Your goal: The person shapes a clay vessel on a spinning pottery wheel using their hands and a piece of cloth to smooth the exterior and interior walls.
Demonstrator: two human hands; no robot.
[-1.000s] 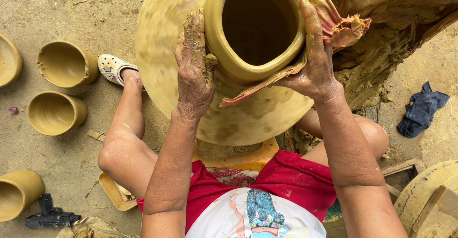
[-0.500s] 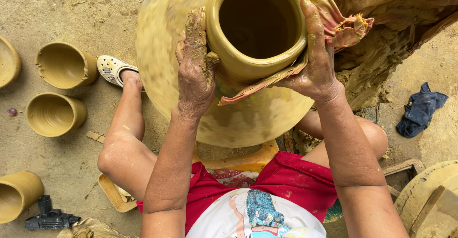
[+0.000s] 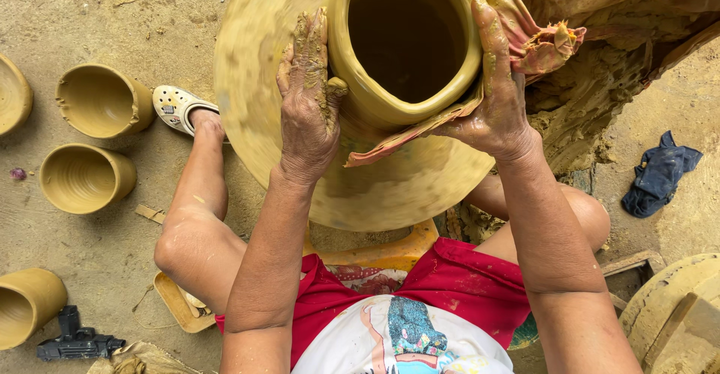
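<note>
A tall wet clay pot (image 3: 405, 37) with a wide mouth stands on a round, clay-smeared wheel (image 3: 255, 82) that looks blurred. My left hand (image 3: 309, 100), caked with clay, presses flat against the pot's left wall, thumb near the rim. My right hand (image 3: 499, 97) cups the pot's right side and holds a reddish wet cloth (image 3: 529, 40) that wraps around the front of the pot below the rim. My knees sit on either side of the wheel.
Several finished clay pots (image 3: 86, 179) stand on the dirt floor at left, with a white clog (image 3: 176, 108) by my foot. A dark tool (image 3: 75, 340) lies bottom left. A blue rag (image 3: 660, 175) lies at right, a clay heap (image 3: 585, 112) behind the wheel.
Both hands have stayed on the pot's sides in nearly the same spots. The cloth still wraps the front of the pot.
</note>
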